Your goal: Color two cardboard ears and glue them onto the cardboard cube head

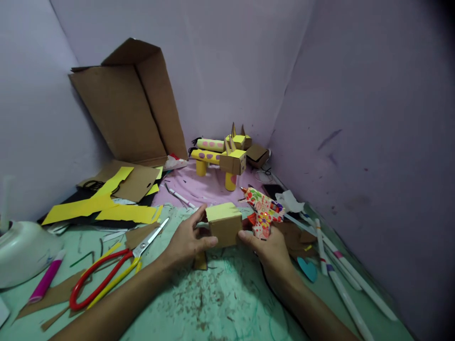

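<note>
A small cardboard box (225, 230) with a pale yellow top is held up in front of me. My left hand (190, 237) grips its left side, thumb at the front. On the right edge is the thumb of my right hand (265, 244), with fingers partly hidden behind the box. A flower-patterned hot glue gun (262, 210) appears right against my right hand, its nozzle pointing up and left; whether the hand bears it is unclear. Beyond stand two yellow giraffe-like figures, the nearer with a cardboard box head (231, 164).
Red-and-yellow-handled scissors (103, 274) and a pink tube (46, 279) lie at left, near a white rounded container (24, 253). Yellow paper strips (103, 203) and a large open carton (121, 109) are behind. Rolled white sticks (344, 270) and a blue heart (307, 269) lie at right.
</note>
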### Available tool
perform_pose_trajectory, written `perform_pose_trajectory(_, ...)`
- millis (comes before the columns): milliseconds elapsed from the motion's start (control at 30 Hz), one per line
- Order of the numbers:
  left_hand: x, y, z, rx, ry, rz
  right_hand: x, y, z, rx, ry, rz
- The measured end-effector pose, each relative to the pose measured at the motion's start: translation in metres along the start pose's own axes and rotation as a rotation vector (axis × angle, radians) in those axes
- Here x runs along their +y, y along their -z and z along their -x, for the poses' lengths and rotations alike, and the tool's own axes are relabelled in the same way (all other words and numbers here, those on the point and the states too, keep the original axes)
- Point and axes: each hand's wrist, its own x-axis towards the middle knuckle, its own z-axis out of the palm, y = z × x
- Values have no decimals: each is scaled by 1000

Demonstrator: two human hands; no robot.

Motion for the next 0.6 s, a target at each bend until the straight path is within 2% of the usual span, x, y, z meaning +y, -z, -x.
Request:
perform_pose_trajectory(167, 1, -4, 3, 82, -41, -185, 9, 1, -1, -46, 25, -24)
perform_pose_trajectory(333, -2, -4, 1, 143, -82, -326, 4, 6, -4, 2, 26, 53)
perform_pose_trajectory(500, -6, -2, -2, 97, -89, -507, -6, 14, -4, 31, 77, 76)
perform_pose_trajectory(600, -7, -2, -1, 83, -93, -523, -11, 21, -6, -47, 62, 10)
